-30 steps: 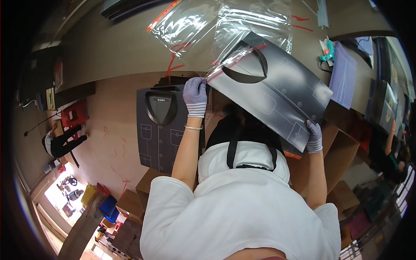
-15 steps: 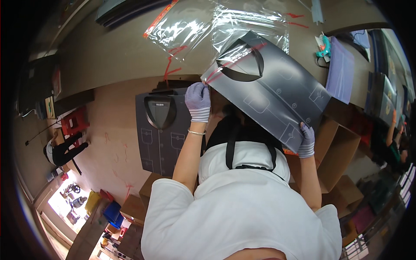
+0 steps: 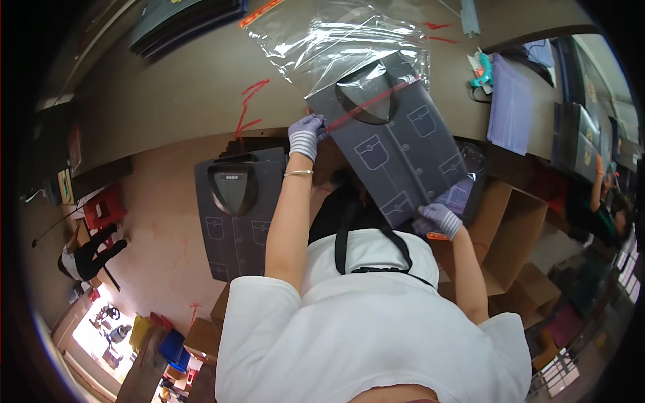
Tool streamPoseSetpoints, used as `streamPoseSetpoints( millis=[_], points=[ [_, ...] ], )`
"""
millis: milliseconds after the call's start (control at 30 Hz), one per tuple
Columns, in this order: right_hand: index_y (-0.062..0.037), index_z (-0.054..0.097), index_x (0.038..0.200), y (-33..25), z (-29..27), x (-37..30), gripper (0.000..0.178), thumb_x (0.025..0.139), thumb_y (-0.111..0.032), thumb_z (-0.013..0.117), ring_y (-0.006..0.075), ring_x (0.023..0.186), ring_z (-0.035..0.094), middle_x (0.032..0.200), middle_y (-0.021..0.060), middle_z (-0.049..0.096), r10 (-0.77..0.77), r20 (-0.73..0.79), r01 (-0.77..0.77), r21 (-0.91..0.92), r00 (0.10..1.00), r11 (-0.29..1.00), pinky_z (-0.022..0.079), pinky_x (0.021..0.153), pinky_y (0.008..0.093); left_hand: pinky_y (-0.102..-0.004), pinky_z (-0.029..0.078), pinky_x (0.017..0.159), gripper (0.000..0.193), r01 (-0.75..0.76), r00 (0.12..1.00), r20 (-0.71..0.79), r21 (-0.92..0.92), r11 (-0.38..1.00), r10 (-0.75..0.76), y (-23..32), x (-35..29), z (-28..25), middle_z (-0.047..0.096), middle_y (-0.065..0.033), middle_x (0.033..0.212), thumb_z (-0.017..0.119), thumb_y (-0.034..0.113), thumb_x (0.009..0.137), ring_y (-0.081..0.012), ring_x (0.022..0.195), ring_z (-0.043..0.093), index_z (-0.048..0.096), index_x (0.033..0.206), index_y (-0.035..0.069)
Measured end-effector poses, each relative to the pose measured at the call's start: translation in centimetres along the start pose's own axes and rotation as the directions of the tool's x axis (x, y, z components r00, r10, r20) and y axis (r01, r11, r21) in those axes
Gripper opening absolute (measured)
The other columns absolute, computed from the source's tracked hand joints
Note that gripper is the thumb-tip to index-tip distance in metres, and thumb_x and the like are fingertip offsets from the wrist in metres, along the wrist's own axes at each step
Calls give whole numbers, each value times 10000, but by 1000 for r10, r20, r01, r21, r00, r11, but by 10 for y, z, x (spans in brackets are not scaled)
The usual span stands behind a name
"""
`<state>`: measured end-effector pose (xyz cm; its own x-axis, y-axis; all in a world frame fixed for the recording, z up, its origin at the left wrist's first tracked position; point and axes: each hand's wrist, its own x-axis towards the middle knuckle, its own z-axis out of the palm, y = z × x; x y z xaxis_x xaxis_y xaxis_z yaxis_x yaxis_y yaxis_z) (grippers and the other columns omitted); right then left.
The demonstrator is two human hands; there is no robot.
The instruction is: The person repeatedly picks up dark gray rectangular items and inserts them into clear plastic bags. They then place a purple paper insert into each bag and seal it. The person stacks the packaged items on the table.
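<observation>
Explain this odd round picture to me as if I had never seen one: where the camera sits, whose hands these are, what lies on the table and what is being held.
The camera sits on a person's head and looks down, so the white shirt and both forearms at the bottom are that person's own. The fisheye lens bends the straight table edges.

Both hands wear pale striped gloves. The left hand pinches the red-edged mouth of a clear plastic bag lying on the brown table. The right hand holds the lower end of a flat dark grey shirt-shaped card, whose top end sits at the bag's mouth.

Also on the table: a turquoise glue gun and lilac sheets. A second dark shirt-shaped card lies below the table edge, beside brown cardboard boxes.
</observation>
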<state>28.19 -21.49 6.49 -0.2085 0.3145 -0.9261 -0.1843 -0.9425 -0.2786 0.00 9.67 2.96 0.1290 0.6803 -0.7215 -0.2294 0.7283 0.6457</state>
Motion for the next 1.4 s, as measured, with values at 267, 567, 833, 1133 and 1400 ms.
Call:
streamPoseSetpoints(
  millis=[267,567,833,1133,1400],
  points=[
    [-34,628,934,-222,-60,37,254,812,-237,537,204,715,599,810,148,630,-772,-492,429,-644,403,634,450,685,284,-254,490,446,279,-147,957,-151,484,863,247,24,28,29,602,-73,693,753,134,660,-128,545,562,566,802,-17],
    [-11,647,922,-278,-63,89,265,756,-218,650,151,778,600,843,103,656,-875,-393,553,-678,284,484,446,751,260,-230,478,467,162,-243,956,-92,282,928,279,2,12,16,604,-82,705,687,51,735,-122,528,554,580,819,-38],
    [13,637,920,-182,-78,47,249,766,-181,661,106,754,568,821,87,653,-784,-478,443,-648,396,619,447,731,247,-228,458,529,104,-160,987,46,335,929,153,-90,-39,1,601,-37,688,667,18,736,-97,586,552,581,790,1],
    [-53,586,1047,-29,-43,20,281,791,-150,651,85,628,544,780,-10,604,-342,-487,580,513,804,633,463,604,236,-235,455,628,57,-347,849,509,739,577,-141,-106,-114,-16,593,-35,683,586,44,763,-87,666,549,592,783,-9],
    [5,621,987,-178,13,-159,221,805,-119,631,92,685,576,803,47,637,-912,-409,632,-698,35,337,461,636,231,-239,480,662,113,-496,623,759,570,655,-189,-16,-165,32,607,-55,726,575,-2,783,-91,679,558,597,892,-23]
  ],
)
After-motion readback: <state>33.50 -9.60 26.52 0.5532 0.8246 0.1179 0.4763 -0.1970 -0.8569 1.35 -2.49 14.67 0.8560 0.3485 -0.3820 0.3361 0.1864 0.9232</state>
